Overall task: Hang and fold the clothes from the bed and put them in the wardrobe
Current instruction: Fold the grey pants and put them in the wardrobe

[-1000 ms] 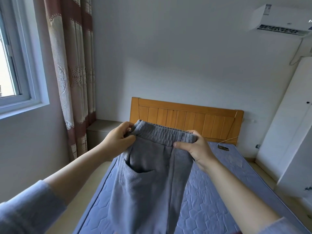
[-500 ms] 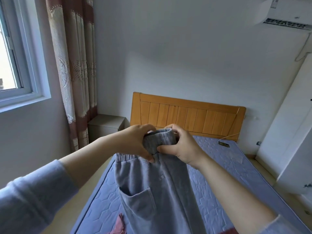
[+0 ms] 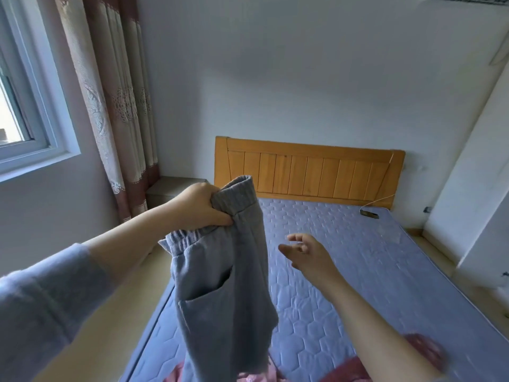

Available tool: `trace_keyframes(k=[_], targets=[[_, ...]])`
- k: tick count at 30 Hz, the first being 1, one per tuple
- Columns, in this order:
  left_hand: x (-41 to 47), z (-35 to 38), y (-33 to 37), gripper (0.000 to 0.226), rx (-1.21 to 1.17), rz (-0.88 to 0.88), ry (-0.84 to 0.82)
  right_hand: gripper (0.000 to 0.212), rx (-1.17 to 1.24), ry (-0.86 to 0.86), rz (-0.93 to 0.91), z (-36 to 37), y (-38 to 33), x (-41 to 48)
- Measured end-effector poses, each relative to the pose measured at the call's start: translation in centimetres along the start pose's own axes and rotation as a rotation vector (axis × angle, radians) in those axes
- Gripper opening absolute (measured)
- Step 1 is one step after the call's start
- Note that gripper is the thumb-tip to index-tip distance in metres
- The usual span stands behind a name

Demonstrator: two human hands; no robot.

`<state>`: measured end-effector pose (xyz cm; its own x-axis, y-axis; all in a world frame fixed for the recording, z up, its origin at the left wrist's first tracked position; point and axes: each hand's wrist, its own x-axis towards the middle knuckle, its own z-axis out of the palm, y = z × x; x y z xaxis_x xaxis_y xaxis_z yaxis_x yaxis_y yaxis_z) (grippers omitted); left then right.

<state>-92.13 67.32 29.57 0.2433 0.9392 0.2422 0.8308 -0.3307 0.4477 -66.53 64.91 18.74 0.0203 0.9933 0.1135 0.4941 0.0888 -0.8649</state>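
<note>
Grey sweatpants (image 3: 225, 293) hang folded lengthwise in the air over the left side of the bed (image 3: 358, 260), a back pocket facing me. My left hand (image 3: 201, 208) is shut on their bunched elastic waistband. To the right of the pants, my right hand (image 3: 308, 252) hovers above the mattress with fingers apart, holding nothing. Pink and red clothes (image 3: 355, 368) lie on the near end of the bed, partly hidden by my arm and the pants. The white wardrobe (image 3: 473, 172) stands at the right edge.
The bed has a blue quilted mattress and a wooden headboard (image 3: 308, 172). A small dark object with a cable (image 3: 369, 214) lies near the headboard. A grey nightstand (image 3: 173, 187), a curtain (image 3: 115, 106) and a window (image 3: 24, 106) are on the left.
My right hand has let go of the waistband and dropped to the right, open. My left hand now holds both waistband halves alone. The view has tilted down slightly.
</note>
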Motion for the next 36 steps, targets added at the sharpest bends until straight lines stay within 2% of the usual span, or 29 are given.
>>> trace_keyframes(k=[6, 12, 16, 20, 23, 25, 31, 34, 36], targets=[[0.0, -2.3, 0.3, 0.030, 0.024, 0.006, 0.107, 0.035, 0.054, -0.067, 0.226, 2.3, 3.7, 0.5], [0.0, -4.0, -0.1, 0.036, 0.012, 0.005, 0.232, 0.047, 0.122, -0.090, 0.314, 4.0, 5.4, 1.9], [0.0, -3.8, -0.9, 0.030, -0.002, -0.006, 0.274, 0.055, 0.252, -0.198, 0.399, 5.4, 6.1, 2.1], [-0.1, -2.7, -1.9, 0.024, -0.005, -0.030, 0.257, 0.060, 0.340, -0.334, 0.445, 7.0, 7.4, 1.6], [-0.4, -1.8, -2.5, 0.023, -0.029, -0.060, 0.232, 0.069, 0.340, -0.335, 0.499, 8.0, 8.5, 1.2], [-0.6, -1.3, -2.8, 0.024, -0.042, -0.072, 0.223, 0.064, 0.468, -0.384, 0.540, 8.6, 9.3, 1.0], [-1.3, -1.0, -2.5, 0.026, -0.069, -0.035, 0.152, 0.074, 0.687, -0.354, 0.584, 10.5, 11.2, 1.3], [-1.6, -1.2, -2.7, 0.024, -0.048, -0.039, 0.150, 0.075, 0.730, -0.421, 0.569, 12.0, 12.1, 1.9], [-1.7, -1.6, -3.0, 0.022, -0.016, -0.055, 0.160, 0.067, 0.723, -0.432, 0.523, 12.9, 12.1, 2.2]])
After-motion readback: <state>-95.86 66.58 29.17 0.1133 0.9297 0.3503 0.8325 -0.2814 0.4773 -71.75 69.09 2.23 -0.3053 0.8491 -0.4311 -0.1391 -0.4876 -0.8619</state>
